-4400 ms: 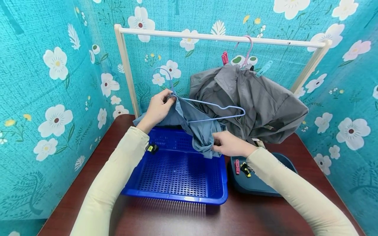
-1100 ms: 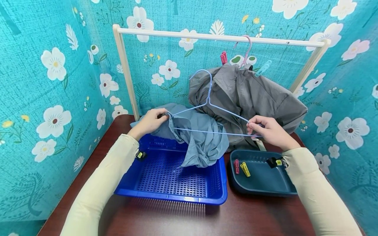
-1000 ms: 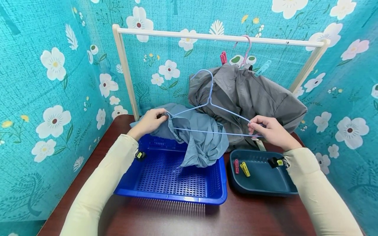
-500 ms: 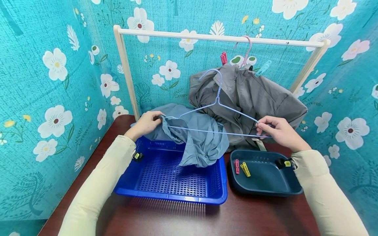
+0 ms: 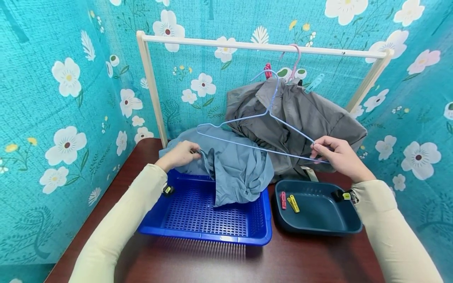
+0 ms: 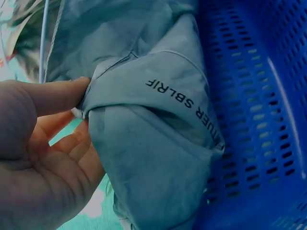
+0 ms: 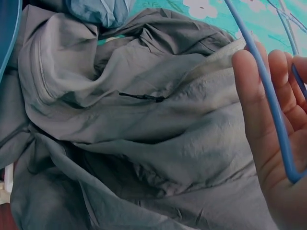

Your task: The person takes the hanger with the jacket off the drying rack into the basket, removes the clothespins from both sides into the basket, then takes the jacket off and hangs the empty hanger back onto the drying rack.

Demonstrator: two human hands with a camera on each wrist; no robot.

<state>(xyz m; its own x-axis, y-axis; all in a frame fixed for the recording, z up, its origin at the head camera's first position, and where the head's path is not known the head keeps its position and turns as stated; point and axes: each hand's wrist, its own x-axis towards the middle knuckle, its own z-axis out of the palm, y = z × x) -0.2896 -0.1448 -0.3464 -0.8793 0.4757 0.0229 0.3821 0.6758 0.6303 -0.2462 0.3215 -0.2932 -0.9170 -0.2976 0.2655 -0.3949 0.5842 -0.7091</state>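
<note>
My left hand (image 5: pixel 181 153) pinches an edge of a blue-grey cloth garment (image 5: pixel 237 165) between thumb and fingers. Dark printed letters show on that garment's band in the left wrist view. The rest of it lies bunched over the back of the blue basket (image 5: pixel 205 237). With my right hand (image 5: pixel 334 155) I grip the right end of a light blue wire hanger (image 5: pixel 244 117), its hook pointing up. The hanger's left end is bare, just above the garment. In the right wrist view the hanger's wire (image 7: pixel 268 91) crosses the fingers.
A grey garment (image 5: pixel 311 114) hangs by a pink hanger (image 5: pixel 296 59) from the wooden rack (image 5: pixel 230 43), with red and light blue clothespins near its top. A dark tray (image 5: pixel 318 220) at right holds a pink clothespin (image 5: pixel 283 200) and a yellow clothespin (image 5: pixel 293 203).
The hanger moved up and right, and its left end came out of the garment's opening. Over four seconds ago my right hand held the garment; it now grips the hanger.
</note>
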